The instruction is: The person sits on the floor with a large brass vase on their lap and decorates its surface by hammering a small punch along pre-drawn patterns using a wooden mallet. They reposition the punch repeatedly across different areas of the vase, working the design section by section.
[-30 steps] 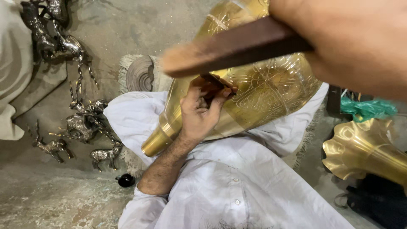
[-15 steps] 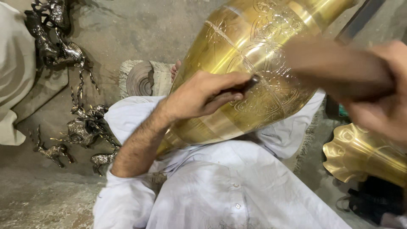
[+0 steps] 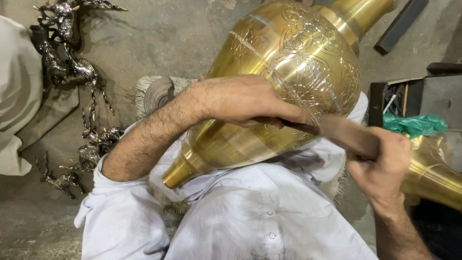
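Concrete floor [image 3: 159,33] behind: vase [image 3: 288,72] is now lying nearer; left hand [image 3: 245,101] gripping chisel [image 3: 293,126], right hand [image 3: 380,163] lowering clenched mallet [image 3: 346,135].

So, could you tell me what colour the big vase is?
Shiny golden brass vase, engraved with floral patterns; head view.

A crumpled green plastic bag [image 3: 415,124] lies beside a dark box [image 3: 409,98].

Concrete floor [image 3: 159,33]: metal deer figurines [image 3: 72,72], frayed mat [image 3: 144,89].
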`<state>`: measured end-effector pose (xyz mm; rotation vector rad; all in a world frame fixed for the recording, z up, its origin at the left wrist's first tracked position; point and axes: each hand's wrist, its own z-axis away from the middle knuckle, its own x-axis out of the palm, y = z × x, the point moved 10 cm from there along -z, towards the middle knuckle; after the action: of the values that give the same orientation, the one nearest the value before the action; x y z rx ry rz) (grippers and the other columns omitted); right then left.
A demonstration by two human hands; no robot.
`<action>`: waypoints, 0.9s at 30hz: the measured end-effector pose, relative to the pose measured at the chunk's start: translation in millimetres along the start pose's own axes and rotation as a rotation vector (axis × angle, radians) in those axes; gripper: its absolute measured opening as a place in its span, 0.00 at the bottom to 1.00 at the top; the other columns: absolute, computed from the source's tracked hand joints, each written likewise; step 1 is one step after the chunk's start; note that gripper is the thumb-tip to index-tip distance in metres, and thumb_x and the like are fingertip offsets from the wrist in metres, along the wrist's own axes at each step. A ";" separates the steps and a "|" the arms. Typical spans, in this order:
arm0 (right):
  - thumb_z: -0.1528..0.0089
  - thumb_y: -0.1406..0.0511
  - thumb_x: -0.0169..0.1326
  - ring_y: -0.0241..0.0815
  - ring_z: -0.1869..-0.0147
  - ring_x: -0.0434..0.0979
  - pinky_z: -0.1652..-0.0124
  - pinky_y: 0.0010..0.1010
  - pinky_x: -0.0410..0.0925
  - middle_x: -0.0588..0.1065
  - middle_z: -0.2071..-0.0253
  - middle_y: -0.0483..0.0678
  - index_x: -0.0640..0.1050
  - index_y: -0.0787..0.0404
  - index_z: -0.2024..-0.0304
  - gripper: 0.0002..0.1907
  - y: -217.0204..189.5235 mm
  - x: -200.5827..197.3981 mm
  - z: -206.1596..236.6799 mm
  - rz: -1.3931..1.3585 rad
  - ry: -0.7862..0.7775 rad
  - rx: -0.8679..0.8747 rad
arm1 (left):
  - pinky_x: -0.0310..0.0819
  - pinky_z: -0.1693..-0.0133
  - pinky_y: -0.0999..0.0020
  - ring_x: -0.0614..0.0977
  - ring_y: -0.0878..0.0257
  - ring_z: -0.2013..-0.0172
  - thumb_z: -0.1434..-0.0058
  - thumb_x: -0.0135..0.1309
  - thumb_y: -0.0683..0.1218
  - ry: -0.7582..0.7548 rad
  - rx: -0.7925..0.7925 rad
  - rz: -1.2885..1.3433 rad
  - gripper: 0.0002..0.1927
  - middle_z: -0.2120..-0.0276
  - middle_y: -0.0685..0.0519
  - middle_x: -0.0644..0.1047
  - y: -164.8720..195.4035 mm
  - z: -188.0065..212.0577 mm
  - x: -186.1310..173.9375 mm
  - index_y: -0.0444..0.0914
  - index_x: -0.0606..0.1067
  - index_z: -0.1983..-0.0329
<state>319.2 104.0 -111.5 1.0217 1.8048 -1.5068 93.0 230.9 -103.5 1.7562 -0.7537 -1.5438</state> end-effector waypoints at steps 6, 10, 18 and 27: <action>0.37 0.65 0.70 0.48 0.63 0.79 0.60 0.34 0.71 0.77 0.65 0.55 0.75 0.67 0.51 0.20 9.6 11.2 13.0 0.188 -0.112 0.163 | 0.74 0.66 0.51 0.84 0.50 0.66 0.31 0.57 0.45 0.062 0.170 0.073 0.22 0.66 0.49 0.82 11.6 -1.4 -16.2 0.46 0.68 0.35; 0.31 0.66 0.71 0.38 0.58 0.78 0.52 0.27 0.75 0.77 0.60 0.51 0.73 0.67 0.53 0.18 15.2 -7.7 17.2 -0.390 0.089 0.310 | 0.75 0.65 0.53 0.85 0.52 0.68 0.32 0.57 0.44 0.052 0.160 0.107 0.24 0.66 0.51 0.83 7.0 -0.6 -15.2 0.47 0.68 0.34; 0.36 0.66 0.69 0.40 0.59 0.83 0.59 0.28 0.75 0.78 0.61 0.51 0.73 0.68 0.53 0.19 -30.4 -29.8 -24.7 0.085 0.011 0.049 | 0.78 0.65 0.60 0.85 0.63 0.69 0.28 0.55 0.48 0.144 0.107 0.126 0.21 0.67 0.54 0.84 -11.9 8.2 -3.3 0.49 0.69 0.33; 0.33 0.60 0.70 0.44 0.61 0.82 0.59 0.34 0.74 0.79 0.62 0.56 0.73 0.67 0.49 0.23 -26.0 -23.1 -50.6 0.173 -0.116 0.110 | 0.87 0.43 0.59 0.89 0.61 0.50 0.23 0.53 0.48 0.525 -0.078 0.464 0.21 0.51 0.52 0.84 -39.8 57.2 -30.8 0.40 0.66 0.30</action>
<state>312.4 147.1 -68.2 1.0894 1.5277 -1.5383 31.9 273.0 -120.7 1.6703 -0.7471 -0.7508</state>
